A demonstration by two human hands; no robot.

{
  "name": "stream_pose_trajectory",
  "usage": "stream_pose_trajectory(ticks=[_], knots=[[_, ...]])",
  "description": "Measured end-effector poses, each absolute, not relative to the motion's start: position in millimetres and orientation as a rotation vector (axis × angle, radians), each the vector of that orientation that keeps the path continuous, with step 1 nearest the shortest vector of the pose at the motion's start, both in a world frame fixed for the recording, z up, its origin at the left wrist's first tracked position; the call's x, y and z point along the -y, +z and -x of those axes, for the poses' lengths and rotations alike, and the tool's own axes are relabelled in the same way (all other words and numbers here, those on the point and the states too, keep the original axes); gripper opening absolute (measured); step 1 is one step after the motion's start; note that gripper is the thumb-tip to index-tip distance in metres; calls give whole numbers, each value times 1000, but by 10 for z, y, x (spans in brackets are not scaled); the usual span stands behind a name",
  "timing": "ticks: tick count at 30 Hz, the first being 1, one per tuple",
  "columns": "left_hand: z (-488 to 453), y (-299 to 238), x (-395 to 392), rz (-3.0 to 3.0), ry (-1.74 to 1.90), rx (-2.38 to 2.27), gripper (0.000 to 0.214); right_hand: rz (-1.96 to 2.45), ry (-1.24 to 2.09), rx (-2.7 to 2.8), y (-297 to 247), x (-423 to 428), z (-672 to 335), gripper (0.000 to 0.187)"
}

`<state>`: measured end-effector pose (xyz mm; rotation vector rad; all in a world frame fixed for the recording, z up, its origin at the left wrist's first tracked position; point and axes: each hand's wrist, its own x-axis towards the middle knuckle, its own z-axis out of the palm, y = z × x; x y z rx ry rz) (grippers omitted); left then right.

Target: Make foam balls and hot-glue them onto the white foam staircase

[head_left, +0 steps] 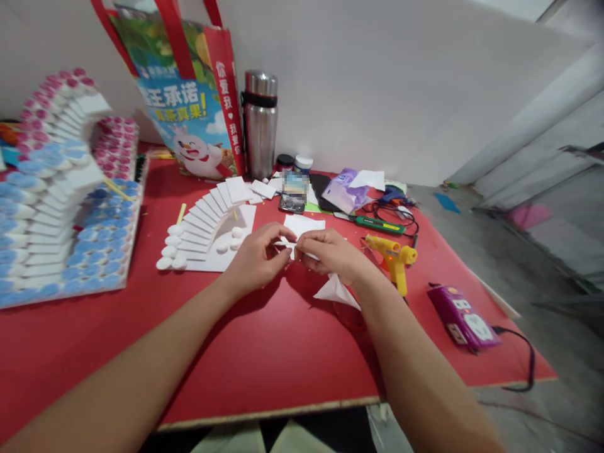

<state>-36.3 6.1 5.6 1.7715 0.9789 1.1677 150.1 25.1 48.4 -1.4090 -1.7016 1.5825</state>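
Observation:
Above the middle of the red table, my left hand and my right hand meet with fingertips pinched on a small white paper-like piece. Its exact shape is mostly hidden by the fingers. Just beyond the hands lies a flat white sheet. Left of my left hand is a white card model with fanned steps, with several small white round pieces along its outer edge and a few more on its base. A crumpled white tissue is beside my right wrist.
A yellow glue gun and a purple power box with a cable are at right. A green-handled cutter, tissue pack, phone and steel flask stand or lie behind. Decorated stair models and a bag are left.

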Motion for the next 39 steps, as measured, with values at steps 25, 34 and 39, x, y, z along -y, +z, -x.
stream_pose_trajectory(ticks=[25, 34, 39], knots=[[338, 69, -66, -1127, 757, -915, 21, 1333, 918, 2212, 462, -229, -1550, 7], [364, 119, -82, -1025, 712, -872, 25, 1226, 768, 2268, 493, -187, -1531, 10], [314, 95, -10, -1576, 783, -1128, 25, 1459, 778, 2165, 493, -199, -1490, 7]])
